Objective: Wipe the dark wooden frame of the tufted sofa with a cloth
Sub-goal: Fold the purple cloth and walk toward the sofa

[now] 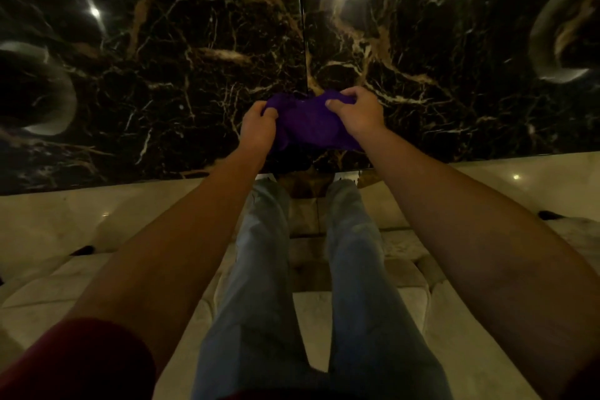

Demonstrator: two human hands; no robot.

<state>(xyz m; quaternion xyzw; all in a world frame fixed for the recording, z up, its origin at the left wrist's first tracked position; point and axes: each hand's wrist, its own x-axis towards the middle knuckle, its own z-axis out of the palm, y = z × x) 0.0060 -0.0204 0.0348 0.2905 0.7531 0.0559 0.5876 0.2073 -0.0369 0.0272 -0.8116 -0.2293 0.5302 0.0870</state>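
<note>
While a crumpled purple cloth [308, 125] is held out in front of the body, it is gripped at both ends by two bare hands. To the left of the grip, a dark maroon sleeve [74, 364] is seen at the lower corner, and a bare forearm rises from it toward the cloth. The left hand [258, 127] is closed on the cloth's left edge, with the fingers curled over a bunched fold. Between the two hands, the cloth is gathered into a loose bundle and is kept clear of the surface behind it, a glossy black marble slab with tan and white veins [194, 52], on which small bright light reflections are shown. A thin vertical seam in the slab runs just above the grip. The right hand [355, 115] is closed on the cloth's right edge, the thumb pressed on top and the fingers folded around the fabric. Below the grip, two legs in pale blue-grey trousers [259, 269] are extended over a cream tufted upholstered surface [454, 334], whose padded panels lie beneath and to either side of the legs. A pale glossy ledge [81, 211] is seen between the upholstery and the marble, left and right of the grip. No dark wooden frame can be told apart in this dim view.
</note>
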